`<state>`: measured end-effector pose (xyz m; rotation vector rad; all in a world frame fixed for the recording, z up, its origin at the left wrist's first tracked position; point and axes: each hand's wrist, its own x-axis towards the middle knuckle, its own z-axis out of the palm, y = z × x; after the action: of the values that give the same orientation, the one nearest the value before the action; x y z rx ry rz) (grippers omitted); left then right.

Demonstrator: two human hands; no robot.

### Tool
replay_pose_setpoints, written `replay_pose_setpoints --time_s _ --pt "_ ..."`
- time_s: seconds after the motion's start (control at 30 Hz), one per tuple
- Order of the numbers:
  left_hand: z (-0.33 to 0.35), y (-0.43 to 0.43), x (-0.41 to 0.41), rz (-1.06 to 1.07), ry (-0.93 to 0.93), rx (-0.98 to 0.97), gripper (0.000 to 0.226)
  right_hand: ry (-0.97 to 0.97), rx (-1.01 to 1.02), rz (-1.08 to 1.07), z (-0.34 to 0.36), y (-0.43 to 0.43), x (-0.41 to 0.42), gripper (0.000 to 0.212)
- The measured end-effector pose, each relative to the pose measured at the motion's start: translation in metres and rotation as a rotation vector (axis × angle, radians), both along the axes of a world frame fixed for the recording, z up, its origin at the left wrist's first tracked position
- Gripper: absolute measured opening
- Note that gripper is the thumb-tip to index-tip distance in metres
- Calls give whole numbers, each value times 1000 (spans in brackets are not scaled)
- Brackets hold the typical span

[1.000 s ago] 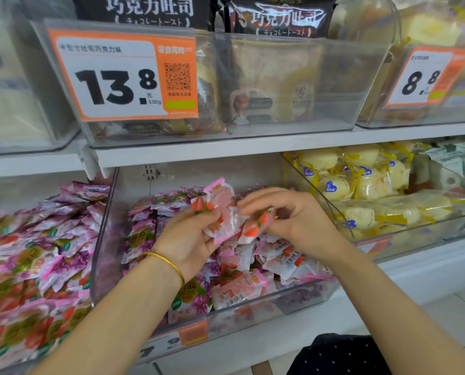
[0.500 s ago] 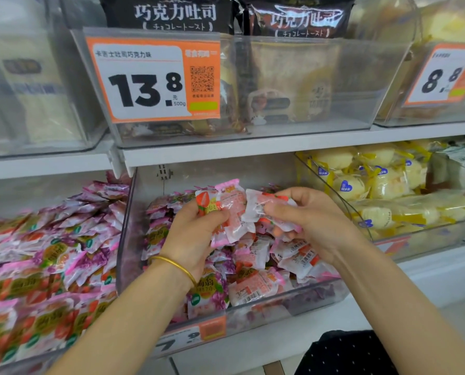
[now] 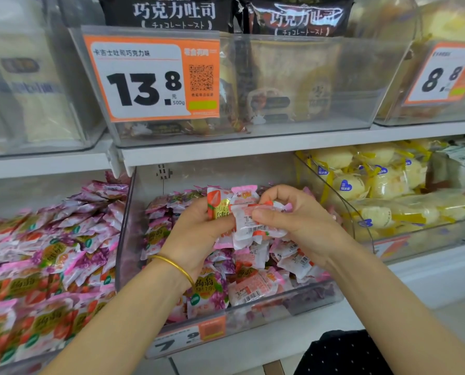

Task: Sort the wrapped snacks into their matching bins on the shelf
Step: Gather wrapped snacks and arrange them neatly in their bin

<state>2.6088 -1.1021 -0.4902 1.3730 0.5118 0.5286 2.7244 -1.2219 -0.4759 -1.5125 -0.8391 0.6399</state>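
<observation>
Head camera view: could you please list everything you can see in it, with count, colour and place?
held packets: a few, pink-white, between both hands
middle bin: one, clear, lower shelf centre, holds mixed pink and purple packets
purple packets: many, pink-purple, lower shelf left
yellow cakes: many, pale yellow, lower-right bin
toast bags: two, black, top shelf
price tags: three, orange-white, bin fronts
bangle: one, gold, left wrist
left hand: one, grips held packets
right hand: one, pinches held packets

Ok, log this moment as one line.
step: sorting | left hand: holds pink packets | right hand: pinches barcode packet | where: over middle bin | binned: not yet
</observation>
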Motion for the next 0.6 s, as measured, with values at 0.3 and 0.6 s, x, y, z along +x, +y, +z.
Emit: replay_pose_setpoints --time_s 0.3,0.6 --pt "6 8 -1 137 -14 -355 10 -78 113 -227 3 -7 7 19" --pt "3 -6 2 154 -163 -425 19 -321 4 -444 3 -3 1 23"
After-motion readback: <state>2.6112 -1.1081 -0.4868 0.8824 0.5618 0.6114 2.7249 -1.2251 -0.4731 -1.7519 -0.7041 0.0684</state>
